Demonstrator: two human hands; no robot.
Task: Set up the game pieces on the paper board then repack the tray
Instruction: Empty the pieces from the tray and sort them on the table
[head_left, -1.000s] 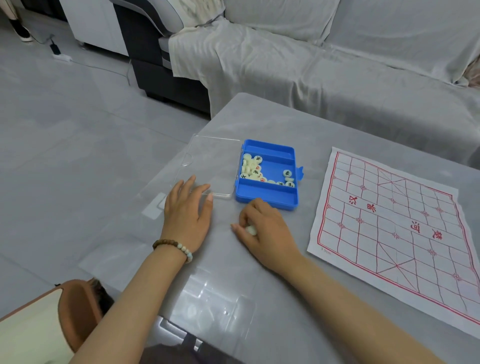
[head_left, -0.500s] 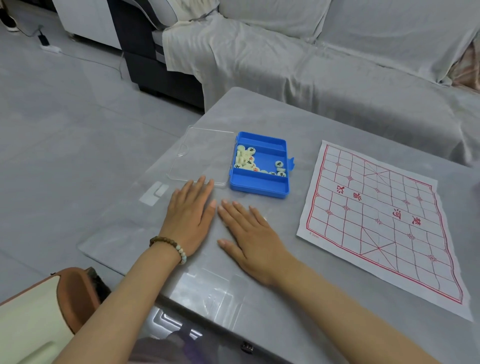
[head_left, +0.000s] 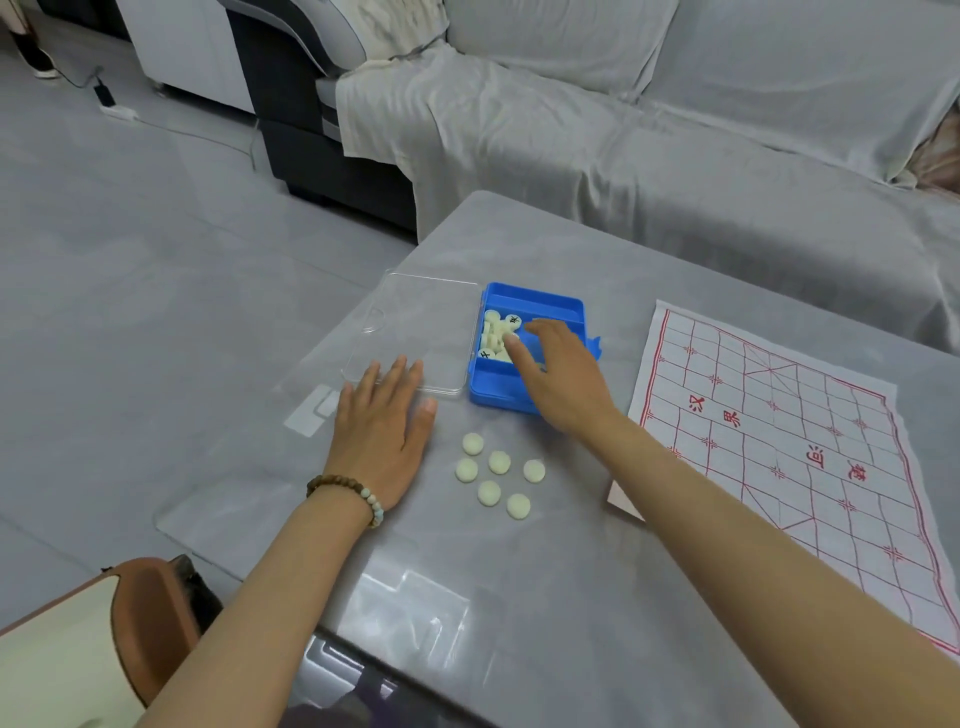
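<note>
Six pale pieces (head_left: 498, 462) beside the flat, straight-fingered left hand (head_left: 382, 431); right hand (head_left: 563, 382) in the blue tray (head_left: 535, 299), fingers (head_left: 540, 330) loosely extended.

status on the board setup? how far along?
Early. Done: the clear lid is off, lying left of the blue tray, and six pieces sit on the table with no markings showing, beside the flat left hand. In hand: the right hand reaches into the tray's remaining pieces. Left: the paper board shows no pieces, so all placement and the repack remain.
</note>
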